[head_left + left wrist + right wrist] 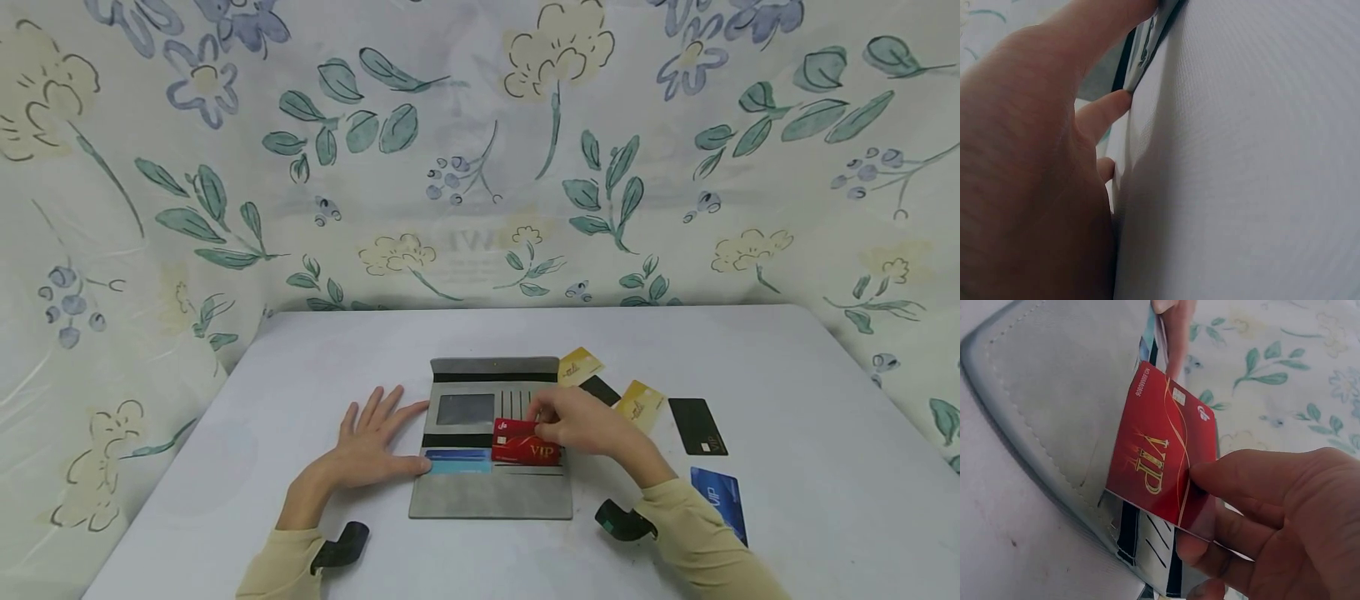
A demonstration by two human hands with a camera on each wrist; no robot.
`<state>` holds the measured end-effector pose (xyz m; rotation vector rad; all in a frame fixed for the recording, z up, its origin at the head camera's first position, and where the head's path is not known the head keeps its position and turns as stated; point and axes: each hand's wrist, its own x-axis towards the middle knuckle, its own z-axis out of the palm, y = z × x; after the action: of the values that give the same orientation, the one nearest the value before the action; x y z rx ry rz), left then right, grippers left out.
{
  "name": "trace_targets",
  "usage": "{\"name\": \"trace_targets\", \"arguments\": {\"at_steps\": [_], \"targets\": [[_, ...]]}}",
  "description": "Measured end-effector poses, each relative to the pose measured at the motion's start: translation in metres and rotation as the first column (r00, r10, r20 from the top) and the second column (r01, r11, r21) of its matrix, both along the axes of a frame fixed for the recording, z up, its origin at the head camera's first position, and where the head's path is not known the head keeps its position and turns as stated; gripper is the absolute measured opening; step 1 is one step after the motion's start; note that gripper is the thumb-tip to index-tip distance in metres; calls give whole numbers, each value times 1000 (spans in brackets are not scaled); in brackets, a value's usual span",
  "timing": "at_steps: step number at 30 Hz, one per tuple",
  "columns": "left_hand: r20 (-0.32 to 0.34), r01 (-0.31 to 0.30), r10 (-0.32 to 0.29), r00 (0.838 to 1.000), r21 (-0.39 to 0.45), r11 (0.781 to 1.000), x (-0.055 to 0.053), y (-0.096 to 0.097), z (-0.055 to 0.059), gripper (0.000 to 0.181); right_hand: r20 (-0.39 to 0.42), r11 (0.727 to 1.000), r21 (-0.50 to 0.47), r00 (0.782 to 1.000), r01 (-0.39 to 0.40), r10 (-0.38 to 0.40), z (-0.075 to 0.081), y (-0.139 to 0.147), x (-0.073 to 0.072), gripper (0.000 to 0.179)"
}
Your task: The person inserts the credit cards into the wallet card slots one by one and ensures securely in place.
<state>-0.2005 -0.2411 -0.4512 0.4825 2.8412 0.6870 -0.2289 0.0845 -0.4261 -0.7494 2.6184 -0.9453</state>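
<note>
A grey wallet lies unfolded on the white table in the head view. Its left side has a clear window and blue cards in slots below. My right hand pinches a red VIP card between thumb and fingers at the wallet's right half. The right wrist view shows the red card tilted over the slots; whether its lower edge is inside one, I cannot tell. With fingers spread, my left hand rests on the table, its thumb and index fingertip at the wallet's left edge.
Right of the wallet lie two gold cards, a black card between them, another black card and a blue VIP card partly under the right sleeve. Floral cloth hangs behind the table.
</note>
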Motion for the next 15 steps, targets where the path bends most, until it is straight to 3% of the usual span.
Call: {"name": "trace_targets", "arguments": {"at_steps": [11,15], "targets": [[0,10,-10,1000,22,1000,2,0,1,87,-63,991,125,997,51,-44,2,-9,7,10],[1,10,-10,1000,21,1000,1,0,1,87,-76,988,154,997,31,-19,2,-11,8,14]]}}
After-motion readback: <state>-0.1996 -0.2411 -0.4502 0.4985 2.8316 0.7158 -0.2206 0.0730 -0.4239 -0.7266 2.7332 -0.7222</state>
